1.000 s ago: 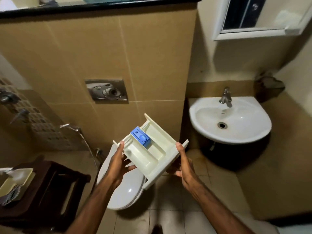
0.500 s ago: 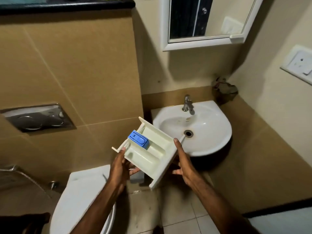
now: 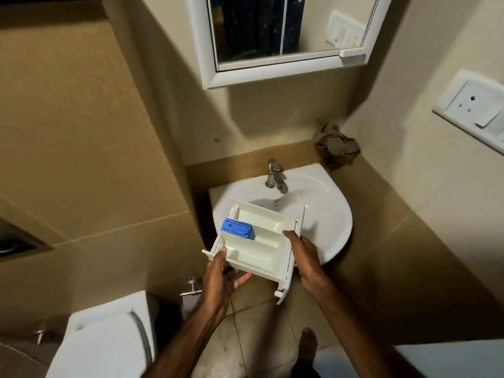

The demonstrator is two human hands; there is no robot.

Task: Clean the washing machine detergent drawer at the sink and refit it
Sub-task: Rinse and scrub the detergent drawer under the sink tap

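Observation:
I hold a white plastic detergent drawer (image 3: 261, 241) with a blue insert (image 3: 237, 228) in its left compartment, just above the near left part of the white corner sink (image 3: 327, 214). My left hand (image 3: 222, 274) grips the drawer's near left corner, thumb on the rim and fingers underneath. My right hand (image 3: 302, 252) holds the right side by the front panel, thumb on the top edge. A chrome tap (image 3: 274, 177) stands at the back of the sink, turned off.
A closed white toilet (image 3: 103, 342) sits at lower left. A crumpled cloth (image 3: 335, 148) lies on the ledge behind the sink. A mirror cabinet (image 3: 278, 36) hangs above, and a wall socket (image 3: 474, 107) is at right. My foot (image 3: 306, 345) stands on the tiled floor.
I have stepped closer to the sink and turned right. The drawer has moved from beside the toilet to over the sink's near edge, held in both hands throughout.

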